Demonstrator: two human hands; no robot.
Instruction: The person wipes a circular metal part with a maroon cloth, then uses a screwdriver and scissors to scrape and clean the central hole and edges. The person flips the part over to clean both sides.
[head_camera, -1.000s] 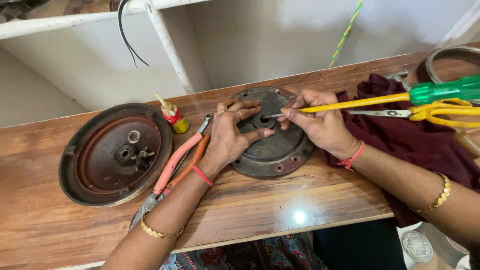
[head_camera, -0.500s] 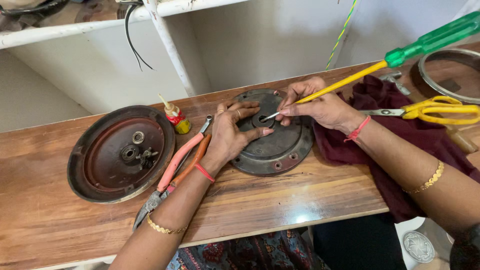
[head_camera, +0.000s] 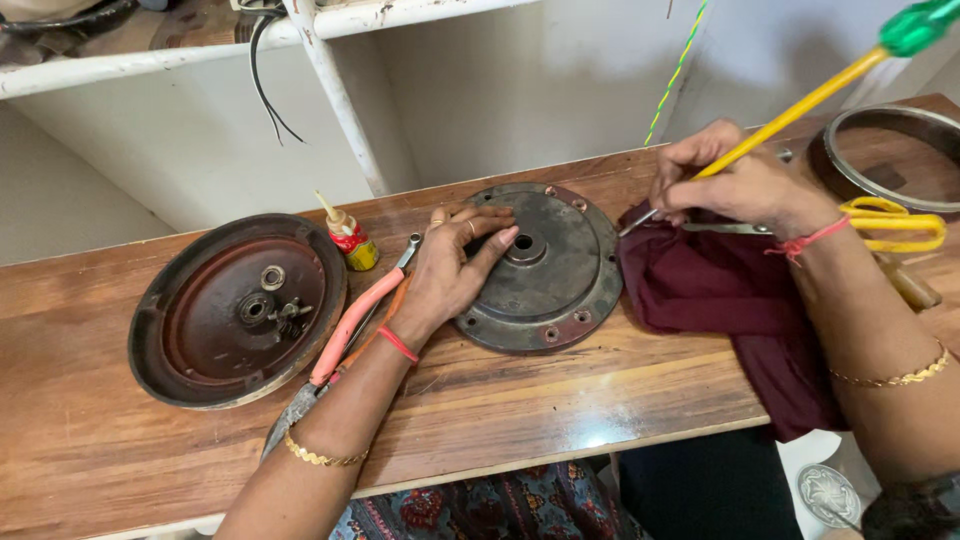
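On the bench (head_camera: 560, 440), left hand (head_camera: 455, 270) lies open, steadying the heavy, rigid metal cover plate (head_camera: 555, 275), best gripped by its rim; right hand (head_camera: 735, 180) grips a screwdriver (head_camera: 800, 105).

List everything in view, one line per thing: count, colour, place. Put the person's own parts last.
round metal cover: one, dark grey, centre of the bench, under the left hand.
dished metal cover: one, rust brown, left on the bench.
pliers: one, pink and orange handles, between the two covers, under the left forearm.
small bottle: one, red and yellow, behind the pliers.
cloth: one, maroon, right of the round metal cover, hanging over the bench edge.
screwdriver: one, yellow shaft, green handle, in the right hand.
scissors: one, yellow handles, right on the cloth.
metal ring: one, grey, far right.
wooden bench: one, brown.
left hand: resting on the round metal cover.
right hand: holding the screwdriver.
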